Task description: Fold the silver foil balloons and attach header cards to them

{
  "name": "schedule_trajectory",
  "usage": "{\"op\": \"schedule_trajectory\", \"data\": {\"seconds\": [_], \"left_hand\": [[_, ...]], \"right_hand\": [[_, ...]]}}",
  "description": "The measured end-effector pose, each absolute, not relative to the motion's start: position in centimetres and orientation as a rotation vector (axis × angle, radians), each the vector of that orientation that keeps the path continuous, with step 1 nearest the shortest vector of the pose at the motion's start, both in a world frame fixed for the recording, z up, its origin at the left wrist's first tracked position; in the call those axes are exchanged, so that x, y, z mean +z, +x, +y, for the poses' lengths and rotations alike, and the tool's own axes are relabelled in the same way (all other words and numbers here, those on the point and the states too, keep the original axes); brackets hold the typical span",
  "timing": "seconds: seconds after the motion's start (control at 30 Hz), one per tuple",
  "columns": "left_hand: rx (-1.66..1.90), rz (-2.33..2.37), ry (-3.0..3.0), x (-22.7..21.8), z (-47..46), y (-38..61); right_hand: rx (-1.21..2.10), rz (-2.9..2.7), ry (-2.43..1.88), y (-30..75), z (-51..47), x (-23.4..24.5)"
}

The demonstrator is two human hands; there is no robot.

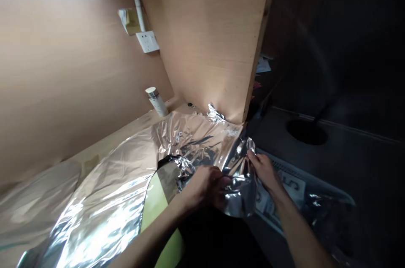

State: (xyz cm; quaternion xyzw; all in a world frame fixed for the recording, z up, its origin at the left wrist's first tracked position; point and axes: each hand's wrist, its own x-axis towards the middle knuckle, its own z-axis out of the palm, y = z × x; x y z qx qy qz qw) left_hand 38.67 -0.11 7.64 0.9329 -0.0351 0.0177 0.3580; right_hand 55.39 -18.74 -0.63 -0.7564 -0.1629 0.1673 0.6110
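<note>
Nearest, the left hand [205, 188] is curled with its fingers closed into a bunched fold of aluminium foil [240, 190], while the right hand [264, 171] pinches the crumpled upper edge of that same fold between thumb and fingers, so the work in hand is gathering and creasing the foil. The fold hangs at the right end of a wide foil sheet [104, 200] spread across the worktop [123, 143]. Under the left forearm, a yellow-green panel [155, 204] with a dark edge lies against the sheet and partly blocks the view of it. To the right, a printed card [292, 183] lies on a dark surface [332, 145], just below the right hand. Farther off, a small wad of foil [215, 114] sits against a wooden partition [209, 36], a white flask [156, 101] stands on the worktop, and a wall socket [147, 41] is fixed to the wooden wall [79, 69].
</note>
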Motion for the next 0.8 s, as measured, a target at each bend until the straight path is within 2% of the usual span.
{"op": "schedule_trajectory", "data": {"seconds": [0.1, 0.3, 0.4, 0.57, 0.7, 0.8], "left_hand": [[0.042, 0.108, 2.1, 8.5, 0.8, 39.1], [0.638, 0.744, 1.784, 10.6, 9.4, 41.2], [0.721, 0.984, 1.793, 11.1, 16.0, 41.6], [0.619, 1.308, 1.913, 9.8, 22.8, 41.1], [0.529, 1.403, 2.05, 9.3, 24.3, 40.8], [0.534, 1.403, 2.136, 10.4, 24.1, 40.9]], "right_hand": [[0.359, -0.365, -1.769, 56.0, -19.1, -2.3], [0.254, -0.504, -2.058, 57.8, -20.5, -4.9], [0.238, -0.695, -2.271, 59.1, -20.9, -5.2], [-0.217, -0.863, -2.38, 59.9, -18.6, -1.2], [-0.342, -1.244, -2.233, 59.0, -12.5, 3.8], [-0.474, -1.458, -2.323, 58.9, -7.0, 5.5]]}}
